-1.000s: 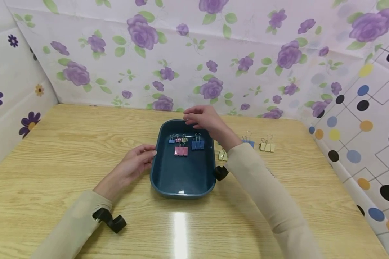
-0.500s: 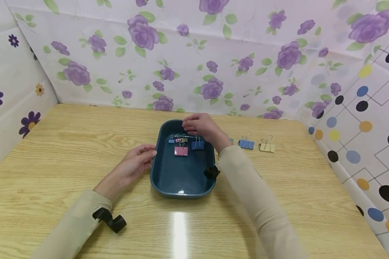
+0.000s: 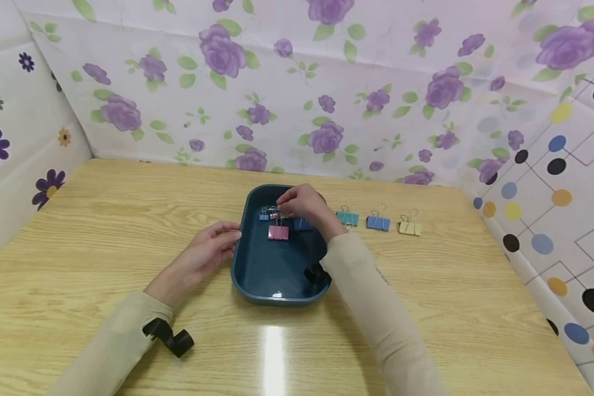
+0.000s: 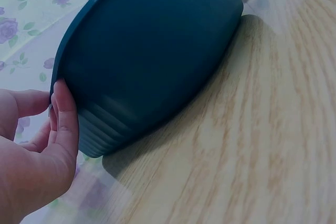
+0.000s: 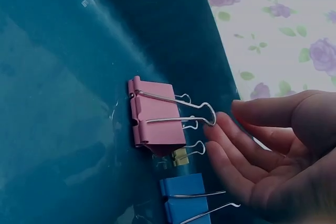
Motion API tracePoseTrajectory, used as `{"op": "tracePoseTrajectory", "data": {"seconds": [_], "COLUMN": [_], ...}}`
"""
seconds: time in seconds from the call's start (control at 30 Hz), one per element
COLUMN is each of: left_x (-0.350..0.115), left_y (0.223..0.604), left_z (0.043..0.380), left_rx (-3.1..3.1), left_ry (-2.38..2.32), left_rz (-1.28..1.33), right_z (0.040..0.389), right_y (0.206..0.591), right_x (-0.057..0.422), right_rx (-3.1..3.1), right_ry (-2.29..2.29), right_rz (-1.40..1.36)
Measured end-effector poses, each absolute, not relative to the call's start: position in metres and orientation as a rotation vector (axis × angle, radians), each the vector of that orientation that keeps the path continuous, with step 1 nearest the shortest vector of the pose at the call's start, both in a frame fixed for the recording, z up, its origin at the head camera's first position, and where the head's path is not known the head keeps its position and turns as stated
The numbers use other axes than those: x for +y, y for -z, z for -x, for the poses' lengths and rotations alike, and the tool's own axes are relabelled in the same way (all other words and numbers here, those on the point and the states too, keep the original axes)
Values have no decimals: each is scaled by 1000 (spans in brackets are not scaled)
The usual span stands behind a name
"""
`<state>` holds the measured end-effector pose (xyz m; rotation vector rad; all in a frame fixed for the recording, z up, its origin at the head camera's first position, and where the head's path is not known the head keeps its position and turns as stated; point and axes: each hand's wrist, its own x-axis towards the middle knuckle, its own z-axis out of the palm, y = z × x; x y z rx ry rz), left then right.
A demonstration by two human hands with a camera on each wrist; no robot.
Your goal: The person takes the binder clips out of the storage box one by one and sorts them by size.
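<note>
At the left rim of a dark teal plastic tray [image 3: 277, 275], my left hand [image 3: 210, 250] pinches the edge between thumb and fingers, as the left wrist view shows. My right hand [image 3: 304, 203] is inside the far end of the tray, thumb apart from the bent fingers. Its fingertips are right at the wire handle of a pink binder clip [image 5: 157, 111]. A larger blue binder clip [image 5: 189, 198] and a small yellow one [image 5: 180, 157] lie close by. Small blue [image 3: 264, 217] and pink clips sit near the far wall, partly behind the hand.
Right of the tray, a teal binder clip [image 3: 347, 218], a blue clip [image 3: 378, 223] and a pale yellow clip [image 3: 409, 228] stand in a row on the wooden table [image 3: 450, 308]. Another clip is mostly hidden by my right forearm. Floral cloth [image 3: 178, 82] hangs behind the table.
My right hand has moved from over the tray's far rim down and toward me, among the clips. The teal clip on the table has come into view. My left hand stays at the rim.
</note>
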<state>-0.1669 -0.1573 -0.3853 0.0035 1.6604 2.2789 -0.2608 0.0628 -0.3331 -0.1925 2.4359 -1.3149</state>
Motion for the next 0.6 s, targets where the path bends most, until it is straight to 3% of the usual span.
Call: {"op": "tracePoseTrajectory", "data": {"seconds": [0.6], "left_x": [-157], "left_y": [385], "left_z": [167], "left_rx": [1659], "left_ry": [-2274], "left_rz": [8], "right_z": [266], "right_y": [350], "right_x": [70], "right_rx": [2349], "right_ry": [1293], "right_rz": [245]}}
